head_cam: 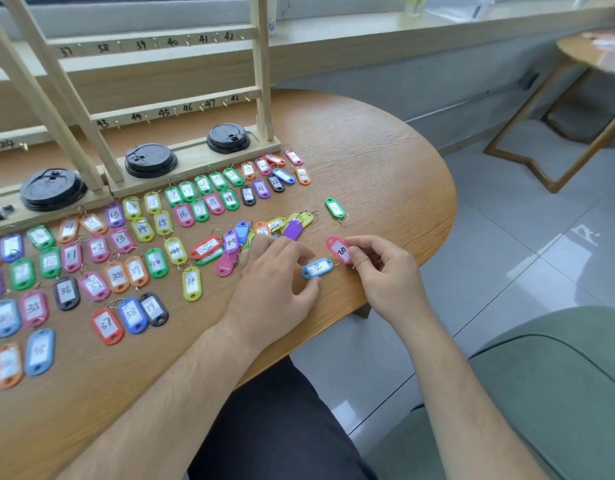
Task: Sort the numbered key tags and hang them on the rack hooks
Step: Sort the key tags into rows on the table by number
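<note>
Many coloured numbered key tags lie in rows on the round wooden table (385,161). My left hand (278,282) pinches a light blue tag (317,268) between thumb and fingers near the table's front edge. My right hand (382,268) pinches a pink tag (339,249) just to the right of it. A green tag (334,207) lies alone further back. An unsorted heap of tags (261,233) sits just beyond my left hand. The wooden rack (181,112) with numbered hooks stands at the back left; the hooks in view are bare.
Three stacks of black cup lids, such as one stack (228,138), rest on the rack's base. The table edge curves close to my right hand. A green upholstered seat (558,393) is at lower right, and a wooden side table (576,98) stands beyond on the tiled floor.
</note>
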